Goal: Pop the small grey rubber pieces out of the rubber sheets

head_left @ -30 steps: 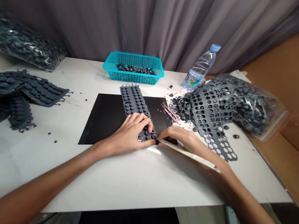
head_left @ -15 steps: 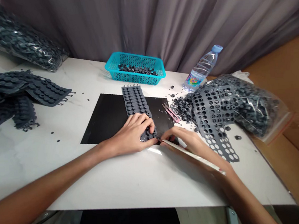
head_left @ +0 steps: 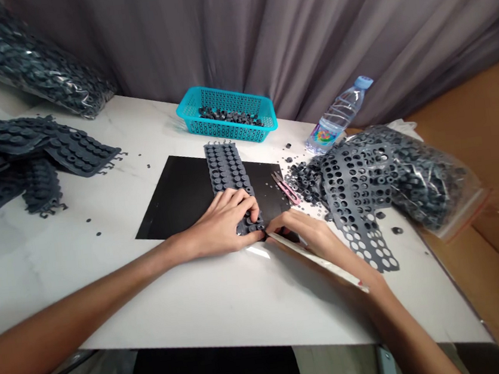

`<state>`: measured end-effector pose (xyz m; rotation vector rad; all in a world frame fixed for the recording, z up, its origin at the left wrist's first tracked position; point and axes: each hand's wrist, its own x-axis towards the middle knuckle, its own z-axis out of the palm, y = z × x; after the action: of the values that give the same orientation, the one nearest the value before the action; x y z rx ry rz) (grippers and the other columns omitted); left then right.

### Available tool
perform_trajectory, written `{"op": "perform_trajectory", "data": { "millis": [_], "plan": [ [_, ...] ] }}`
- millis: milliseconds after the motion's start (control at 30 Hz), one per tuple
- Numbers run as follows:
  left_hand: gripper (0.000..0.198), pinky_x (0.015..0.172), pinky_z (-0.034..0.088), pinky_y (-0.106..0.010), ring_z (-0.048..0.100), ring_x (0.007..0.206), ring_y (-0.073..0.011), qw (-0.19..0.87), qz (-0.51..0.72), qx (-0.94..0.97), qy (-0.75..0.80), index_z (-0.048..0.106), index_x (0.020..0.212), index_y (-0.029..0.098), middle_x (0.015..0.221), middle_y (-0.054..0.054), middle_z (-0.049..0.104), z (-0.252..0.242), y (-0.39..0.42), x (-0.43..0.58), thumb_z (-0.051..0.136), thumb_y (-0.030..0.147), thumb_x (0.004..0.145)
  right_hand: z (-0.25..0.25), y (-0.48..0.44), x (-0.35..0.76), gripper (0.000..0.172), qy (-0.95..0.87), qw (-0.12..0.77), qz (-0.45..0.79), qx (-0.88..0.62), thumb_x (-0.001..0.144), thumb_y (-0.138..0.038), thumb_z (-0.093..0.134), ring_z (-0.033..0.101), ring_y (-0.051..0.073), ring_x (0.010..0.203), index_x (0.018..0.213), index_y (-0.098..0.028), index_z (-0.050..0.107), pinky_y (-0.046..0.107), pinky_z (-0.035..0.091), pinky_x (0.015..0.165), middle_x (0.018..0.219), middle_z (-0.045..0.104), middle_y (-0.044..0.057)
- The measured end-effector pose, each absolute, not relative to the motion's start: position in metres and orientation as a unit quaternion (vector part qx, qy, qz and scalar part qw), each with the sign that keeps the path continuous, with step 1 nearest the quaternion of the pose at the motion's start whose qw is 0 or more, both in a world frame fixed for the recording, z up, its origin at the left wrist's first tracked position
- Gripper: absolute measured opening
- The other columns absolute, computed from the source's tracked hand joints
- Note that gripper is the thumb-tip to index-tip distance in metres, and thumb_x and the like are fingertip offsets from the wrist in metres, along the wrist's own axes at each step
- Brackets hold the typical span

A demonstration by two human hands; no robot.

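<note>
The studded strip (head_left: 227,168) lies on the black mat (head_left: 174,201), its near end under the left hand (head_left: 229,222). That hand is bent over it, fingers curled; whether it pinches or only presses cannot be told. The right hand (head_left: 306,234) grips the slender white tool (head_left: 324,263), front end just beside the left thumb (head_left: 253,239). Caution: if the tool slips at the strip's edge, it could strike the thumb — the likely cause is how close the two stand. Weak pressure from the left hand could let the strip skid. Compared with half a second earlier, the left hand keeps its place on the strip — only the tool's rear end has swung slightly leftward.
</note>
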<state>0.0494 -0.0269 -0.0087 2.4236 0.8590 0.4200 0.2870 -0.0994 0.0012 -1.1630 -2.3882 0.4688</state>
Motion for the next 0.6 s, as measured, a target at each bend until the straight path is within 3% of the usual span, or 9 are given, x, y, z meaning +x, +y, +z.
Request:
{"op": "perform_trajectory", "data": {
  "millis": [267,600],
  "plan": [
    [0.031,0.095,0.036,-0.042,0.047,0.108,-0.0264,0.27,0.159,0.895,0.318,0.052,0.097,0.024,0.11,-0.003,0.054,-0.008,-0.028,0.049,0.066,0.051,0.091,0.002,-0.099,0.283,0.024,-0.894,0.182,0.09,-0.399,0.11,-0.028,0.046,0.065,0.022,0.095,0.125,-0.019,0.063,0.034,0.054,0.082,0.11,0.07,0.01],
    [0.031,0.094,0.037,-0.041,0.046,0.106,-0.0254,0.279,0.149,0.892,0.322,0.053,0.098,0.025,0.109,-0.002,0.053,-0.005,-0.025,0.051,0.067,0.051,0.09,-0.016,-0.094,0.279,0.027,-0.891,0.199,0.003,-0.409,0.111,-0.034,0.041,0.068,0.021,0.088,0.117,-0.017,0.061,0.031,0.055,0.073,0.102,0.071,0.01]
  ]
}}
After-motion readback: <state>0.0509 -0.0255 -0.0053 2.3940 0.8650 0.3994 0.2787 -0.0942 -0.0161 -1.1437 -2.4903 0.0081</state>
